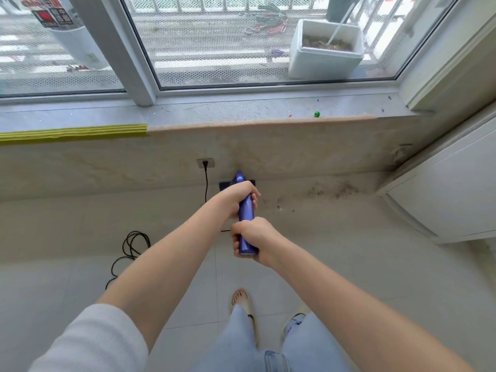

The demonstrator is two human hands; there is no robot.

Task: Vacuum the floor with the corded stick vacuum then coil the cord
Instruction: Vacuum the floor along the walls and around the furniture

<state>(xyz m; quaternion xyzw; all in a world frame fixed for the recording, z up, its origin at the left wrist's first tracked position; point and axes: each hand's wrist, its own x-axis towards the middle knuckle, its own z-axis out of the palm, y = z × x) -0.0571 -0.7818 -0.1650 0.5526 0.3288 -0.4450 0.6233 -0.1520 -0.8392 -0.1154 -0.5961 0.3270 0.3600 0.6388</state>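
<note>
Both hands on vacuum handle

We wrap left hand (239, 196) and right hand (253, 238) tight around the glossy purple vacuum (246, 210), head at the wall base. Thin black cord (131, 247) loops on smooth pale tile floor (67, 277), plugged into outlet (205, 163).

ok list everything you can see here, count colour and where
stick vacuum: one, blue-purple, upright at centre, head at the wall base
cord: one, black, looped on the floor at left
plug: one, black, in the wall socket left of the vacuum
dirt: scattered patch, dark, along the wall base at right
foam box: one, white, outside the window at right
edge strip: one, yellow-green, on the sill's left edge
small ball: one, green, on the sill at right
cabinet: one, white, far right
left hand: upper grip on the handle
right hand: lower grip on the handle
</note>
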